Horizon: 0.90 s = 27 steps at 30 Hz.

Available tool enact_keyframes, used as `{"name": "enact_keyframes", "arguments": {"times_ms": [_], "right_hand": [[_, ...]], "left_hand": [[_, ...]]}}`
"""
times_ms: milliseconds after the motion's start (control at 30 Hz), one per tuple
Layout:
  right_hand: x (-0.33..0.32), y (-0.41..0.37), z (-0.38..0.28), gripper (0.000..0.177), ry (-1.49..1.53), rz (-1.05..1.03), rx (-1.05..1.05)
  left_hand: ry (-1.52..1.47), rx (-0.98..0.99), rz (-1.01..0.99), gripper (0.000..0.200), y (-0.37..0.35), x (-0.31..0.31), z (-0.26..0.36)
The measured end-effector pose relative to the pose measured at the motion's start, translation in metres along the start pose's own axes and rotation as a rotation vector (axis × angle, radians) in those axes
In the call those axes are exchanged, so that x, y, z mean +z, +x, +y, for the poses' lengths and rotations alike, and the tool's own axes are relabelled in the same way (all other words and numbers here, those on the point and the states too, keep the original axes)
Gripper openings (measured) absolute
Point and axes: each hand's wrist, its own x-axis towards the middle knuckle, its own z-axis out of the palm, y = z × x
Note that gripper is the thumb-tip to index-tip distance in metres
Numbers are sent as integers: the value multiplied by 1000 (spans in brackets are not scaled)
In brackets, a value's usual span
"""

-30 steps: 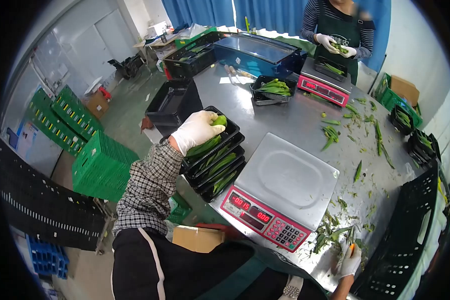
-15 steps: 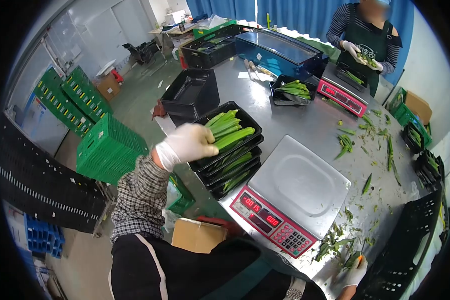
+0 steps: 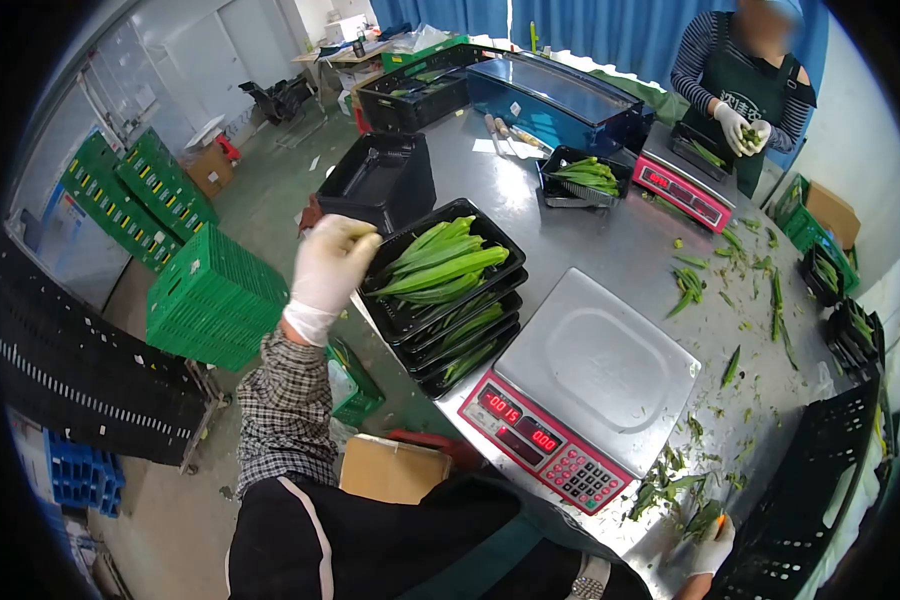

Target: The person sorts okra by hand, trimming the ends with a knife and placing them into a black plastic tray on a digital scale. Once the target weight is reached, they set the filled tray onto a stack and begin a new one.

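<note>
My left hand [image 3: 332,268], in a white glove, is raised at the left edge of the top black tray [image 3: 390,318], its fingers curled with nothing visible in them. Long green okra pods [image 3: 445,262] lie in that tray, on a stack of similar filled trays. To the right of the stack is a scale [image 3: 598,365] with a bare plate and red lit digits. At the lower right, my right hand [image 3: 712,548], also gloved, is closed beside dark green scraps [image 3: 665,490]; a small orange thing shows at its fingertips, and what it holds is unclear.
Empty black trays [image 3: 382,185] stand behind the stack. Across the metal table [image 3: 570,245], a co-worker [image 3: 745,90] holds green pods over a second scale [image 3: 685,178]. A black crate [image 3: 805,500] stands at the right edge. Knives [image 3: 500,135] lie near a blue bin [image 3: 560,105].
My left hand has moved left and up off the pods, which now lie uncovered in the top tray. The co-worker's hands have drawn closer together. My right hand has barely moved.
</note>
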Motion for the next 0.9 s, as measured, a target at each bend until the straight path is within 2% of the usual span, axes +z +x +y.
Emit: {"name": "enact_keyframes", "arguments": {"times_ms": [33,100,167,200,333,433,467,500,533,567,633,733,767,833,900], "right_hand": [[-1,0,7,30,29,14,25],[4,5,40,30,42,27,51],[7,8,61,31,86,22,111],[6,8,62,32,-61,52,80],[6,16,60,38,-184,-30,192],[16,18,67,37,-159,-29,222],[27,16,72,36,-26,-50,208],[13,16,39,34,94,-51,207],[-1,11,6,32,8,-48,312],[-4,10,8,31,-64,-30,329],[-2,-2,26,31,-148,68,214],[-7,-22,24,35,-249,81,241],[-9,-30,24,36,-261,61,303],[-9,-48,30,36,-214,125,283],[-13,-66,27,34,-226,120,351]], "left_hand": [[-26,-59,73,14,1,-8,-5],[80,4,103,13,0,-23,-12],[62,-20,104,12,-5,-31,-14],[51,-43,103,12,-8,-32,-15],[-8,-122,109,14,-21,-30,-25],[-36,-67,149,12,-30,-33,-11],[-70,-9,167,11,-33,-31,-4],[-98,-14,155,9,-39,-30,10],[-138,6,126,9,-44,-26,31],[-189,66,99,8,-51,-19,40],[-320,183,-30,8,-67,-3,60],[-520,297,-280,7,-92,32,94],[-633,259,-395,5,-101,46,105],[-714,201,-595,6,-115,71,124],[-787,261,-752,9,-127,95,138]]}}
